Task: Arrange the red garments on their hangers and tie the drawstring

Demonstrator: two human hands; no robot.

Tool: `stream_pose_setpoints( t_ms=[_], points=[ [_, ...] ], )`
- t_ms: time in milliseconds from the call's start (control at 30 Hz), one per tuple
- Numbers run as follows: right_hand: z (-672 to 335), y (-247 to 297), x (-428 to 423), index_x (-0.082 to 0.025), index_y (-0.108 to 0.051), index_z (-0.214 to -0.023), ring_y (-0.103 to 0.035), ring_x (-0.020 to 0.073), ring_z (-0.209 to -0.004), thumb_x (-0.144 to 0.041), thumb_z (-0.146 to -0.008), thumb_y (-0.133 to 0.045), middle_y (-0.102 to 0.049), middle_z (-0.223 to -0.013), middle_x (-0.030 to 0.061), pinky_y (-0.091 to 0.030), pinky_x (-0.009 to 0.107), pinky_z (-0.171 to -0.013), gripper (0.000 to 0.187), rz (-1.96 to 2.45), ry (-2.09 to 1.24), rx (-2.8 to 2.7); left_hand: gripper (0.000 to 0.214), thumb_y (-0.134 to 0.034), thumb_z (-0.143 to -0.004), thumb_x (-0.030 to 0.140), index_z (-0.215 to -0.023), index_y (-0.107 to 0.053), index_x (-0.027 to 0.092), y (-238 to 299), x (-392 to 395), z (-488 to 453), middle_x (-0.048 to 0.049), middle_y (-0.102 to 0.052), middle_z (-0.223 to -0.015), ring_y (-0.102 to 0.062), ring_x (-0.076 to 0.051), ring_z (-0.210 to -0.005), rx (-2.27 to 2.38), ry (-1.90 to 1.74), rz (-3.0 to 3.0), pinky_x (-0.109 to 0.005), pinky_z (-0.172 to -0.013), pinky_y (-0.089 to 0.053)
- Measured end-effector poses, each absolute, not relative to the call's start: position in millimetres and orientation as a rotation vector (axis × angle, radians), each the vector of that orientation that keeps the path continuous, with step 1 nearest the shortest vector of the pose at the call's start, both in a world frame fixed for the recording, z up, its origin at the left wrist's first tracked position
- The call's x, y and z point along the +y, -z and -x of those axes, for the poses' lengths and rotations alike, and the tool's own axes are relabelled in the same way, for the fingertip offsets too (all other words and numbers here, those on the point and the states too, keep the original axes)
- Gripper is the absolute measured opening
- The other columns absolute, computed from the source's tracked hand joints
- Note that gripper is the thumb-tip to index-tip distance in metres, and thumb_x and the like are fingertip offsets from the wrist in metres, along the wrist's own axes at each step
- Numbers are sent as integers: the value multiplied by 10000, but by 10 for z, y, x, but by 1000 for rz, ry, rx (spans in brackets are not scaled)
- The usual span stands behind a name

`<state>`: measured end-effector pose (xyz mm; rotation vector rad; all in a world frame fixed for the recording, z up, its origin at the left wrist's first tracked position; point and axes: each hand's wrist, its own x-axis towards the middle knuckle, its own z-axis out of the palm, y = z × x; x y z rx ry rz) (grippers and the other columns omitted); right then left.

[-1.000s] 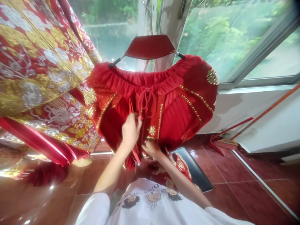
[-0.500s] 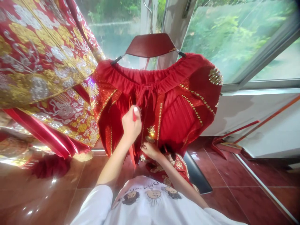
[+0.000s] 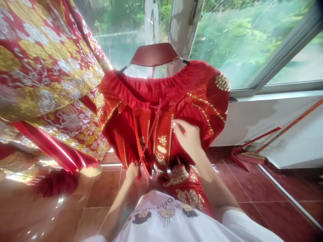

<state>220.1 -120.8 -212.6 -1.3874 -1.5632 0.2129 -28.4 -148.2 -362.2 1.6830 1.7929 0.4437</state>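
A red gathered skirt (image 3: 181, 144) with gold-beaded panels hangs in front of me from a dark red hanger (image 3: 155, 54). Thin red ties (image 3: 153, 122) dangle from its waistband. Low on the left, my left hand (image 3: 132, 170) is closed around the skirt's lower edge. My right hand (image 3: 188, 134) is up at the front, fingers curled and pinched at the beaded border of the middle panel (image 3: 161, 148). Below it, red cloth with gold embroidery (image 3: 189, 191) shows, partly behind my right forearm.
A red garment with gold and silver patterns (image 3: 45, 67) hangs close on the left. Behind are windows (image 3: 227, 43) and a white low wall (image 3: 264, 124). A red long-handled dustpan (image 3: 242, 158) stands at the right on the tiled floor (image 3: 101, 191).
My left hand has let go of the red tie and moved down to the skirt's lower edge. My right hand has risen to the middle panel. The hanger and skirt have shifted slightly left.
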Motion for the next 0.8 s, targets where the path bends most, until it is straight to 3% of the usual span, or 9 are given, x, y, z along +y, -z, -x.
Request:
stream_pose_setpoints(
  t_ms=[167,267,367,433,500,600,700,800],
  points=[
    [-2100,1793,-1033,-156,-736,-991,-594,115,-585,-271,-890,-495,-715,-825,60,-457,232,-594,285,1169,-17,-1634,197,-478,-886,249,-829,-633,142,3090,-1253,258,-106,-644,-674,-672,-278,-701,1920,-394,-1872,-393,-657,-516],
    [-1958,1793,-878,-168,-738,-974,-575,119,-569,-237,-879,-512,-700,-745,42,-425,228,-601,255,1250,-86,-1743,297,-396,-968,363,-1017,-643,204,2451,-1166,104,-60,-693,-988,-661,-204,-939,1669,-618,-2165,-324,-877,-521],
    [-1810,1869,-746,-156,-731,-951,-539,130,-546,-250,-891,-532,-673,-685,47,-383,236,-593,228,1371,-90,-1694,356,-407,-970,350,-1278,-538,231,1846,-1096,-77,-62,-505,-1405,-389,-219,-1362,1616,-976,-2412,-381,-1182,-266],
    [-1725,1919,-688,-144,-721,-865,-519,134,-536,-275,-905,-530,-658,-660,58,-364,241,-592,234,1427,-63,-1599,464,-508,-914,278,-1372,-467,216,1573,-1004,-181,-87,-424,-1479,-285,-270,-1425,1622,-1182,-2683,-478,-1215,-136],
    [-1658,1956,-649,-139,-705,-816,-518,136,-540,-262,-908,-520,-661,-669,67,-367,243,-601,241,1432,-80,-1534,534,-558,-865,211,-1388,-452,180,1426,-881,-261,-125,-503,-1400,-386,-302,-1354,1612,-1159,-2901,-543,-1202,-94],
    [-1592,2000,-613,-140,-687,-792,-543,141,-582,-210,-894,-501,-678,-719,76,-394,243,-630,223,1353,-132,-1500,321,-508,-867,151,-1170,-612,134,1381,-719,-326,-113,-665,-1051,-584,-281,-1056,1622,-838,-3027,-554,-1179,-141],
    [-1548,2060,-608,-147,-634,-714,-527,128,-552,-228,-895,-488,-645,-658,57,-402,229,-596,246,1238,-230,-1487,243,-425,-888,106,-934,-664,117,1409,-680,-322,-104,-654,-875,-600,-266,-923,1654,-668,-3065,-478,-1093,-313],
    [-1499,2131,-639,-159,-558,-663,-492,105,-464,-283,-903,-477,-580,-570,20,-382,205,-486,282,1106,-511,-1443,260,-391,-891,81,-929,-647,107,1406,-755,-262,-110,-642,-878,-591,-267,-906,1569,-602,-3119,-429,-982,-388]
  ],
)
